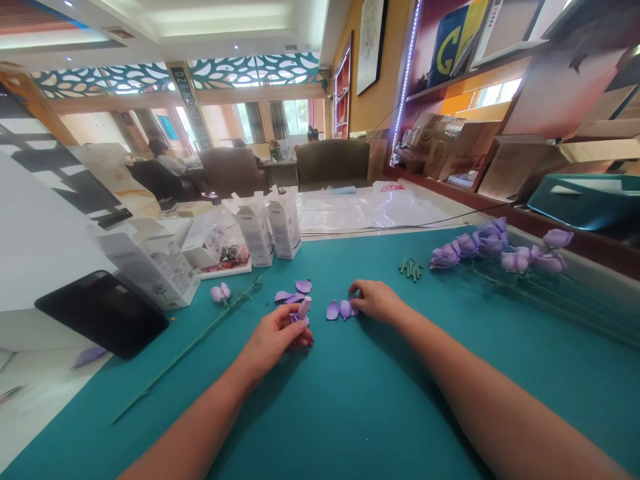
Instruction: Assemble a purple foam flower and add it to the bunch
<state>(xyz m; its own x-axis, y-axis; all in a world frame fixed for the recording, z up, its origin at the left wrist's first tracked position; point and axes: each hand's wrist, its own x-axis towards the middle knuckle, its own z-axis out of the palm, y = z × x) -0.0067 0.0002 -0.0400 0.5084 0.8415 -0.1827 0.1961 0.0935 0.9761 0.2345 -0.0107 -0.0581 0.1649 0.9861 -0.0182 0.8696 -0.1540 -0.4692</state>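
My left hand [280, 331] holds a small purple flower piece [304, 308] between thumb and fingers, a little above the green mat [320, 413]. My right hand [373, 297] rests on the mat with its fingers curled down beside a row of purple petals [345, 309]; its fingertips are too small to show whether they grip one. More loose petals [303, 286] lie just beyond my left hand. To the left, a long green stem [187, 355] lies diagonally, near a pale purple bloom [221, 293]. Short green pieces [411, 269] sit in a small pile beyond my right hand.
Several purple flowers on stems [493, 239] lie at the right. White boxes [285, 223] stand at the back left, near a black tablet [103, 313]. Clear plastic sheeting [345, 212] covers the surface beyond the mat. People sit at desks in the background.
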